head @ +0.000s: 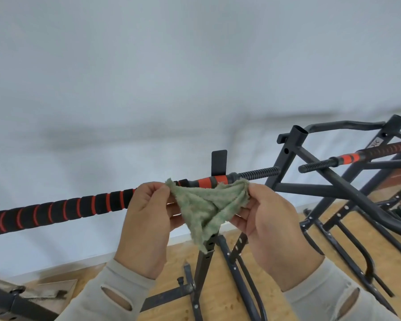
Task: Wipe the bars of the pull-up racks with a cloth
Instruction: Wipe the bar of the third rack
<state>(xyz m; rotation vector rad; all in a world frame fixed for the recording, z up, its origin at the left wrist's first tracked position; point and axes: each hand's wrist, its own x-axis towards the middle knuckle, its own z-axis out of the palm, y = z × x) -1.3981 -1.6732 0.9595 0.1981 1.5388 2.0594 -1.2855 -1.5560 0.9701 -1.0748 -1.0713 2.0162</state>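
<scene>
The light, limp green cloth [208,209], pinched at its upper corners by left hand [146,225] and right hand [269,228], hangs just before the padded bar [63,210]; fold it thicker before gripping round the bar

One view only, from your head, wide-angle. You face a pale wall [195,66], tilted slightly down over the wooden floor [176,256]. Close range: both hands fill the lower centre, the bar [56,209] crossing just beyond them.
</scene>
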